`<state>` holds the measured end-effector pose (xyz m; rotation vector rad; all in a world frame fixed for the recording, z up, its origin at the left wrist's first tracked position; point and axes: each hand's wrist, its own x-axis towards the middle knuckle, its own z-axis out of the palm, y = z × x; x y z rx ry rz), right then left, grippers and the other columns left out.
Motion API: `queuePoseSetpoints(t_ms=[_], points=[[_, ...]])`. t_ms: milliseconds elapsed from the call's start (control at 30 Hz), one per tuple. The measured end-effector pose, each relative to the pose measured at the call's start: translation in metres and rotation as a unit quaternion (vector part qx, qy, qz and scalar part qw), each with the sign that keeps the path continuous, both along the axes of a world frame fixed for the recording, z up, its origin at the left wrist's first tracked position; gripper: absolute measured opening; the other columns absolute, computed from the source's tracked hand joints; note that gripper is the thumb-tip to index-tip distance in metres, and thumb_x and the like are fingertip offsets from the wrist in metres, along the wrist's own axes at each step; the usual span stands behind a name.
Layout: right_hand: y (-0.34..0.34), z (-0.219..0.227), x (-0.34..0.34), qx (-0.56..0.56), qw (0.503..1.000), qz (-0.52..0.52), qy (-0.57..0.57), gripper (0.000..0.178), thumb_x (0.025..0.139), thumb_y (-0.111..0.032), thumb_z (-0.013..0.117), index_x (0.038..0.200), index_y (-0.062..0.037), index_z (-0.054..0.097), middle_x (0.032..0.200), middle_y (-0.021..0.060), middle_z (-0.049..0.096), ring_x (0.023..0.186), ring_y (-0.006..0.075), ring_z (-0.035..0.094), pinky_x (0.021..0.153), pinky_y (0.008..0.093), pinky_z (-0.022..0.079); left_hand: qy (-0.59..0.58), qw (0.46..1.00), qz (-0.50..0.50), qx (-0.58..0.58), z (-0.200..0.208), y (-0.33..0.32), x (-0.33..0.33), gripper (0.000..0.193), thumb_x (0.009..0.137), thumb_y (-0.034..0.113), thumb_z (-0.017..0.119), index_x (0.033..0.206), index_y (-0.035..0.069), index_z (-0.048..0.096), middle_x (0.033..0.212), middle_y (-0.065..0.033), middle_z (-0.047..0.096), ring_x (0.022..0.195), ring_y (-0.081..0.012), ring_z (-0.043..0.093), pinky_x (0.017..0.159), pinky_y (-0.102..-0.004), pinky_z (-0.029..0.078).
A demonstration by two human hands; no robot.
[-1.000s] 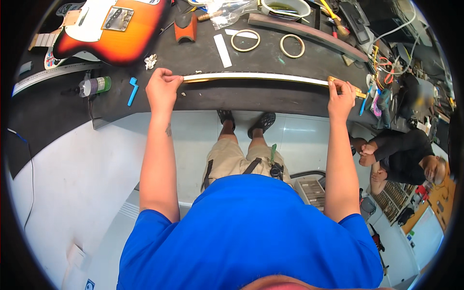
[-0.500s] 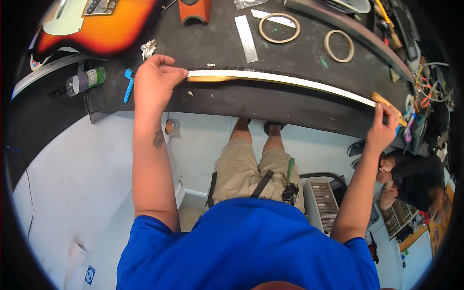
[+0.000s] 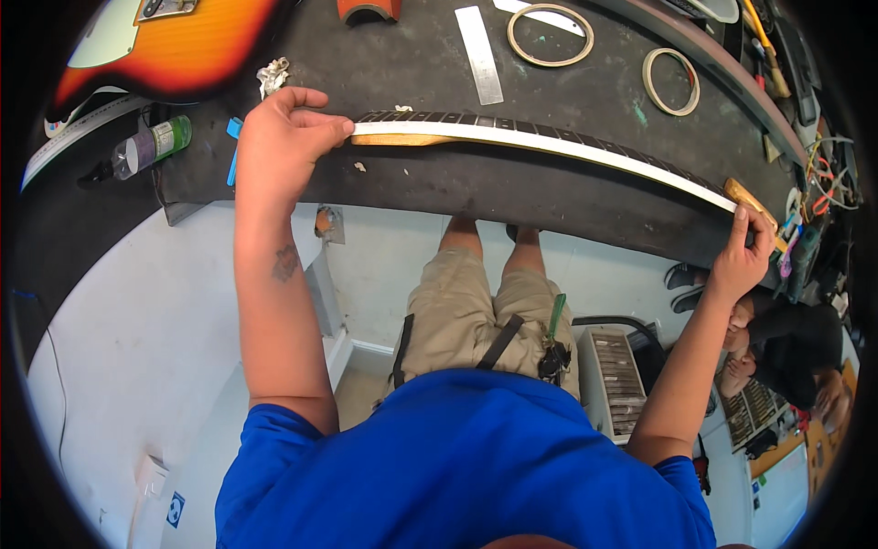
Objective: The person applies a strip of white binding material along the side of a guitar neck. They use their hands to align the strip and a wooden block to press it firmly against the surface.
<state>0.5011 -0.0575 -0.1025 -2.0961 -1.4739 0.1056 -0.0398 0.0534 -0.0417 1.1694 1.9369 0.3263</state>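
A guitar neck (image 3: 412,140) with a dark fretted fingerboard (image 3: 512,124) lies along the bench's near edge, its wooden headstock (image 3: 748,197) to the right. A long strip of white tape (image 3: 567,146) runs down the neck's near side. At the left end my left hand (image 3: 285,142) pinches the strip between thumb and fingers. My right hand (image 3: 743,256) is closed on the strip's other end, next to the headstock.
On the dark bench (image 3: 402,55) are a metal plate (image 3: 479,55), two tape rolls (image 3: 550,62) (image 3: 672,109), a spray bottle (image 3: 151,146), a blue tool (image 3: 233,151) and a sunburst guitar body (image 3: 183,50). Cables and tools crowd the right. Another person (image 3: 796,343) sits at the lower right.
The view has shifted slightly, and more of the fingerboard's frets show. Both hands keep hold of the strip's ends; my right hand appears a little farther right.
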Motion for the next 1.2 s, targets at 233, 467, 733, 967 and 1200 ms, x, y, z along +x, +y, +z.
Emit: queuePoseSetpoints(t_ms=[233,467,733,967,1200], points=[[0.000,0.000,-0.001,-0.003,1.000,-0.006,0.004,0.023,0.103,-0.028,0.078,0.105,-0.0058,0.080,0.113,0.0075,0.075,0.116,0.0230,0.065,0.107,0.0362,0.048,0.005,1.000,-0.010,0.003,-0.002,0.004,-0.002,0.048,0.083,0.007,0.086,0.123,-0.009,0.065,0.092,-0.0118,0.080,0.087,-0.0140,0.072,0.082,-0.0283,0.055],[0.001,-0.004,0.002,0.001,1.000,-0.004,-0.001,0.022,0.103,-0.027,0.078,0.105,-0.0050,0.079,0.112,0.0074,0.075,0.114,0.0227,0.065,0.107,0.0362,0.047,-0.017,1.000,-0.001,0.003,-0.005,0.005,-0.006,0.047,0.083,0.006,0.085,0.122,-0.008,0.065,0.090,-0.0107,0.080,0.085,-0.0135,0.071,0.081,-0.0282,0.055],[0.003,-0.002,0.004,0.013,1.000,0.000,-0.003,0.021,0.103,-0.025,0.078,0.105,-0.0049,0.079,0.113,0.0080,0.074,0.115,0.0240,0.065,0.107,0.0371,0.047,-0.041,0.999,-0.006,0.005,-0.006,0.006,-0.009,0.041,0.084,0.003,0.085,0.119,-0.008,0.065,0.090,-0.0112,0.079,0.082,-0.0126,0.071,0.078,-0.0272,0.055],[-0.002,-0.001,0.002,-0.008,1.000,-0.008,0.029,0.019,0.102,-0.023,0.079,0.104,-0.0041,0.077,0.113,0.0086,0.074,0.122,0.0245,0.064,0.109,0.0378,0.047,-0.027,0.999,0.002,-0.024,-0.006,0.006,0.000,0.039,0.085,0.004,0.085,0.117,-0.007,0.065,0.091,-0.0115,0.079,0.083,-0.0138,0.073,0.078,-0.0276,0.057],[0.003,-0.007,0.001,0.023,1.000,0.005,-0.002,0.013,0.100,-0.019,0.080,0.104,-0.0065,0.079,0.113,0.0087,0.076,0.122,0.0273,0.062,0.111,0.0397,0.045,-0.056,0.998,-0.003,0.006,-0.016,-0.003,-0.022,0.043,0.088,0.008,0.085,0.121,-0.009,0.064,0.094,-0.0134,0.080,0.088,-0.0156,0.074,0.079,-0.0274,0.055]])
